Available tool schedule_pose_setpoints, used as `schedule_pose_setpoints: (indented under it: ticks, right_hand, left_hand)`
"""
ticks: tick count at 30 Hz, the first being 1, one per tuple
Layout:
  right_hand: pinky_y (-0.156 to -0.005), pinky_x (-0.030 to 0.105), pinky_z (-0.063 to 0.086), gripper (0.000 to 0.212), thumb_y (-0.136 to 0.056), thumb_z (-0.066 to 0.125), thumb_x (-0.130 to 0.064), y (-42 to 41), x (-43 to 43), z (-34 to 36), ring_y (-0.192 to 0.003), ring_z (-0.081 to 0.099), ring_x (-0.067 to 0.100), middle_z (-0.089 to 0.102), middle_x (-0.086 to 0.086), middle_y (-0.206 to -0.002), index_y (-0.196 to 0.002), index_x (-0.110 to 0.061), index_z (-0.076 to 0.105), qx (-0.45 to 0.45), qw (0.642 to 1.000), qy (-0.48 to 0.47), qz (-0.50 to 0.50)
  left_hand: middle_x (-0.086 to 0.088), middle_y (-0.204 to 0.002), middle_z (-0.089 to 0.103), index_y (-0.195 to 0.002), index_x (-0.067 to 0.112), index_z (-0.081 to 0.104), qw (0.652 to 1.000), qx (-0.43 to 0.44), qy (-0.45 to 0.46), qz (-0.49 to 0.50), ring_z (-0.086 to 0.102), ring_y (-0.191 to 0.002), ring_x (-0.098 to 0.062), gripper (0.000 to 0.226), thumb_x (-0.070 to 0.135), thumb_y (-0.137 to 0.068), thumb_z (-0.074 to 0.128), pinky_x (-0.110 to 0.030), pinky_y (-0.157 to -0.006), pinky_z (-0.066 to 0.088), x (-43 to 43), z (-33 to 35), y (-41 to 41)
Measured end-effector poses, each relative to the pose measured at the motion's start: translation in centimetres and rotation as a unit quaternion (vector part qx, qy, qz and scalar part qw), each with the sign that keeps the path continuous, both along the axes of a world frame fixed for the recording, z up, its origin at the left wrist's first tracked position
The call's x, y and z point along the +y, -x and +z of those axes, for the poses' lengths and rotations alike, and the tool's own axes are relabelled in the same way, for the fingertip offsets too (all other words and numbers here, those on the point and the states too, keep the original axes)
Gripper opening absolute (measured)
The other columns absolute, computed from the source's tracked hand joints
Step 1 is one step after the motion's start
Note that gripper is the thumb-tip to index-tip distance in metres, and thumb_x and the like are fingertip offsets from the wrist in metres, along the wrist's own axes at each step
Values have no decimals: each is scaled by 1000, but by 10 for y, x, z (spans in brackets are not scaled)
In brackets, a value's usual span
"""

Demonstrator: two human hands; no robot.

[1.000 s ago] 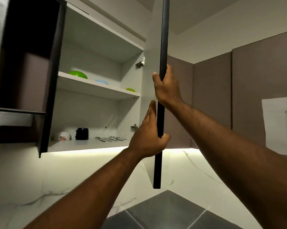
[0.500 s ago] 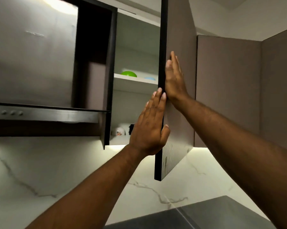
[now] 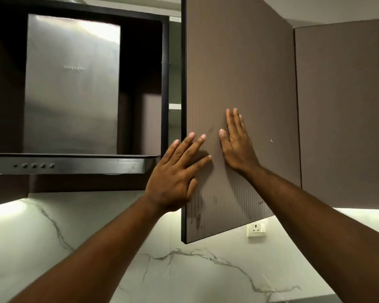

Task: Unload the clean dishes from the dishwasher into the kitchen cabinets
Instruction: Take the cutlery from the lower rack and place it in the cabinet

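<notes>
The left hand [image 3: 175, 178] and, at its two o'clock, the right hand [image 3: 236, 147] lie flat, fingers straight, on the brown ribbed cabinet door [image 3: 238, 73]. The door hangs ajar, with a white shelf [image 3: 174, 106] showing at its nine o'clock. Shutting it seems the step in hand, and it needs one even push home.

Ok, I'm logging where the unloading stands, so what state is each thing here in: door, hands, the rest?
Brown ribbed cabinet door: ajar, a shelf showing through the gap.
Left hand: open, fingers straight on the door near its free edge.
Right hand: open, flat on the door face.
Neighbouring brown cabinet door: shut.
White wall socket: nothing plugged in.
Under-cabinet light: on.
</notes>
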State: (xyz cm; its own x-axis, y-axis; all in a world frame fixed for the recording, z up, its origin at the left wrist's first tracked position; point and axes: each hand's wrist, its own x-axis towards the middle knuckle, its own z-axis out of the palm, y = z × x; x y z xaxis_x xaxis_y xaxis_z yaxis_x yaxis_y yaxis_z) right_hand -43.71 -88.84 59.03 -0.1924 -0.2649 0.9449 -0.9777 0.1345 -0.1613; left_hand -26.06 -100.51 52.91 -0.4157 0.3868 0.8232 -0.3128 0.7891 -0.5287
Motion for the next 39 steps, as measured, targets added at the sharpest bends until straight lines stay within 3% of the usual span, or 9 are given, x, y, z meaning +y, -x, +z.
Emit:
schedule_pose_setpoints:
  ticks: [6,12,17,39]
  right_hand:
    - [-122,36,2,65,-98,23,-44,33,-20,-20,-149,-8,10,-4,-3,-163,-156,-21,3,18,999,-21,-37]
    - [-121,33,-2,68,-97,22,-44,60,-32,-39,-148,-11,9,-7,-2,-163,-155,-18,1,43,996,-37,-72]
    - [-122,35,-1,68,-98,24,-43,83,-39,-56,-150,-8,13,-4,1,-163,-155,-15,3,64,992,-41,-97]
    - [-122,45,7,66,-101,31,-37,155,-78,-100,-151,-6,17,-2,4,-164,-156,-11,6,103,977,-32,-186]
  left_hand:
    - [-15,-160,20,-151,15,35,994,4,13,108,10,-151,-31,56,37,-99,36,-45,-122,13,-25,-7,15]
    - [-23,-161,7,-153,1,20,982,48,-100,154,4,-151,-34,69,39,-96,29,-47,-121,11,-25,-29,53]
    - [-21,-162,-5,-154,-1,7,968,79,-165,174,-6,-151,-31,74,42,-98,28,-49,-121,11,-35,-41,79]
    - [-22,-161,7,-152,-5,17,972,97,-178,118,5,-151,-33,70,38,-97,28,-52,-119,19,-117,-60,145]
